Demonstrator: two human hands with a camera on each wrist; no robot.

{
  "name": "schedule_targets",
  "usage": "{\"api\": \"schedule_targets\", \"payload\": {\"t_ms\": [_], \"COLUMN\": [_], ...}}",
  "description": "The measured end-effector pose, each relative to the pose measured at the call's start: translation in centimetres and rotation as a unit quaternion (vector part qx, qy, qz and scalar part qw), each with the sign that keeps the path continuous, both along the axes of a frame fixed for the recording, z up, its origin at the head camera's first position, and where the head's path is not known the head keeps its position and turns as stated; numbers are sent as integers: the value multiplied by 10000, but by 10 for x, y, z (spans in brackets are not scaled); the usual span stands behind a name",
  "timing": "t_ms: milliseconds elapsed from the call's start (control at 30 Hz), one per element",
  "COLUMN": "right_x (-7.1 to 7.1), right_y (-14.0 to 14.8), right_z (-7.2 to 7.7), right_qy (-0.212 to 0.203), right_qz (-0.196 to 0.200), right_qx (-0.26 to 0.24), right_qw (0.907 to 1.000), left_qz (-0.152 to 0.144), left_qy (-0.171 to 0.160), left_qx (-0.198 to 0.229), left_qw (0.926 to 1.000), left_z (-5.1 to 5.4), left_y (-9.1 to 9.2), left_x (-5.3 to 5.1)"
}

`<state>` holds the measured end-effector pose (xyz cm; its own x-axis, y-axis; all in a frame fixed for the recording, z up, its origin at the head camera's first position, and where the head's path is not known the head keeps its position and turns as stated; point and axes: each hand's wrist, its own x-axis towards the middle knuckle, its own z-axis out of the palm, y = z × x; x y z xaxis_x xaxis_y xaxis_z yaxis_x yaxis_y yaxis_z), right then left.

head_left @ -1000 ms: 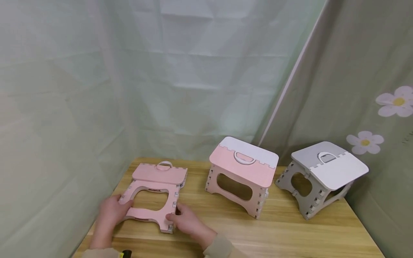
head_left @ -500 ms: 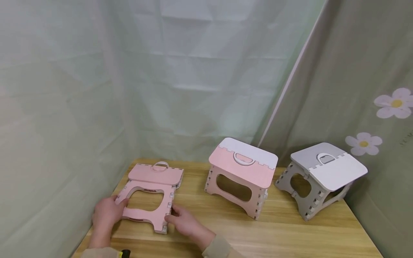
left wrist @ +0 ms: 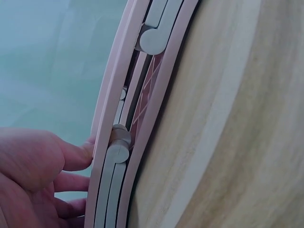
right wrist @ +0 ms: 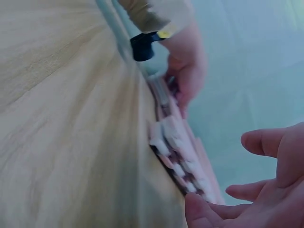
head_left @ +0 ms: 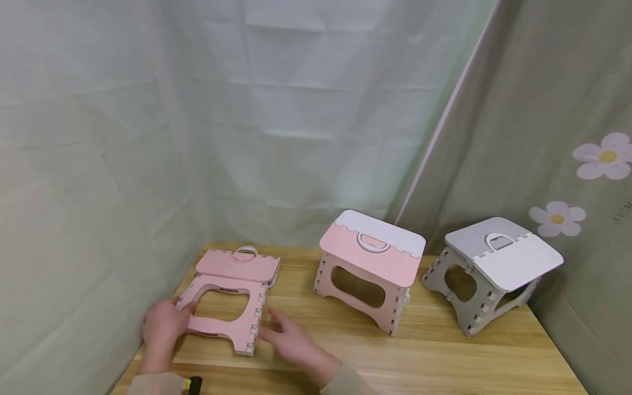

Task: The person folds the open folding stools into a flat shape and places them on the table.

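A pink folding stool (head_left: 238, 266) lies folded flat on the table at the left, its carry handle toward the back. My left hand (head_left: 165, 323) holds its left edge, thumb over the upper face. In the left wrist view the thumb and fingers of that hand (left wrist: 35, 175) touch the pink panel (left wrist: 107, 114), and grey hinge pieces show along the stool's side. Just off the right edge, my right hand (head_left: 291, 337) is apart from the stool with thumb and fingers spread. The right wrist view shows this hand (right wrist: 256, 185) holding nothing.
A pink-and-white stool (head_left: 372, 247) stands unfolded in the middle of the wooden table (head_left: 419, 362). To its right is an unfolded grey-and-white stool (head_left: 503, 252). Pale green curtains (head_left: 316, 120) hang close behind and at both sides.
The folded stool has shifted slightly left along with my hands. My right hand has let go of its right edge and drawn off a little to the right.
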<state>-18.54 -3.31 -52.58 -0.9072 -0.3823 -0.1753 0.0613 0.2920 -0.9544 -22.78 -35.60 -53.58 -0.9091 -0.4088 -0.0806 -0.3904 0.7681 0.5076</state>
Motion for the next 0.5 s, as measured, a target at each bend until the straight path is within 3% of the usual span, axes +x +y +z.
{"api": "schedule_targets", "payload": {"t_ms": [233,500], "right_x": [1,1], "right_y": [43,103], "right_z": [17,34], "right_qy": [425,1007], "right_qz": [430,917], "right_qx": [203,797], "right_qw": [9980,9875], "left_qz": [52,-102], "left_qy": [-86,344], "left_qx": [-32,-79], "left_qw": [9999,9993], "left_z": [2,4], "left_y": [2,6], "left_x": [-1,0]}}
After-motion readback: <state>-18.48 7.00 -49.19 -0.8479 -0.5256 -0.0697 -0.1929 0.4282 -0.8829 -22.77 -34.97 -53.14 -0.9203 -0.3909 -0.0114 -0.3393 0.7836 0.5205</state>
